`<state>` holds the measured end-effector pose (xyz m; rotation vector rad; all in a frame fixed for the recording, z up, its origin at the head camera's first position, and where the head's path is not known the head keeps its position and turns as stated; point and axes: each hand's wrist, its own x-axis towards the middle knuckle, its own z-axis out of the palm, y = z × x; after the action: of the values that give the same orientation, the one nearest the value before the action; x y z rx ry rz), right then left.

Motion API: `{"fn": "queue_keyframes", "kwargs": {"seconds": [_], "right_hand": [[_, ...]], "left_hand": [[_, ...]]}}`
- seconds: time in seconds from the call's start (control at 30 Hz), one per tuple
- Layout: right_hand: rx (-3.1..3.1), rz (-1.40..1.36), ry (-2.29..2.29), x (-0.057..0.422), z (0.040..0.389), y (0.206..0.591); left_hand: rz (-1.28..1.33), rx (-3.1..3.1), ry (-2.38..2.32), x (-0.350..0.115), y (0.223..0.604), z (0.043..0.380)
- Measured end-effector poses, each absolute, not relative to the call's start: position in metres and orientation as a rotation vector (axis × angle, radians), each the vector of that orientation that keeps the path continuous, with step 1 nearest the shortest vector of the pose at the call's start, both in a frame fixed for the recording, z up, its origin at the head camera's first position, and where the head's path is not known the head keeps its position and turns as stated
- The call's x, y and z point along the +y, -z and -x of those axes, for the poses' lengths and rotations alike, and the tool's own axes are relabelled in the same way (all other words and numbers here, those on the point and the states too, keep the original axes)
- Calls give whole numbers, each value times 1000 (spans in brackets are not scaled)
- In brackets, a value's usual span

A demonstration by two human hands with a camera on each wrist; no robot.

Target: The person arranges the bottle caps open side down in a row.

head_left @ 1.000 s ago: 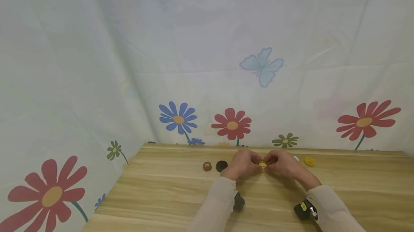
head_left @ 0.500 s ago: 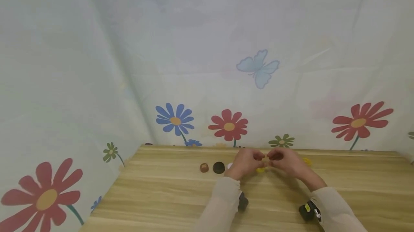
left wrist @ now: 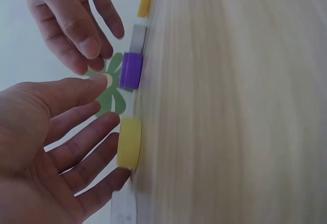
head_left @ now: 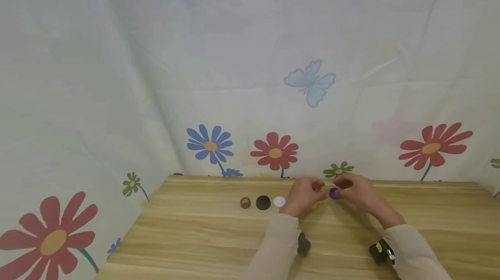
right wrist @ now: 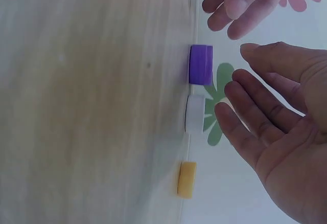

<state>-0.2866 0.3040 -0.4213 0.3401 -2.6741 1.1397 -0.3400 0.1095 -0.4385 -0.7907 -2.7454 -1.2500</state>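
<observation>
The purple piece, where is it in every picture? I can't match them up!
Head: low, right of centre, the purple piece sits between the left hand and the right hand.
Left wrist: upper left, above the yellow piece.
Right wrist: upper half, right of centre, above the white piece.
Shared landmark: the green flower, in all three.
</observation>
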Motion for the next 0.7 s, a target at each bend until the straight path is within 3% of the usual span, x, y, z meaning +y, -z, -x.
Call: {"fn": "queue_keyframes", "kwargs": {"seconds": [0.7], "right_hand": [[-2740, -367, -992, 317, 292, 425]], "left_hand": [[736, -2748, 1237, 129, 445, 339]]}}
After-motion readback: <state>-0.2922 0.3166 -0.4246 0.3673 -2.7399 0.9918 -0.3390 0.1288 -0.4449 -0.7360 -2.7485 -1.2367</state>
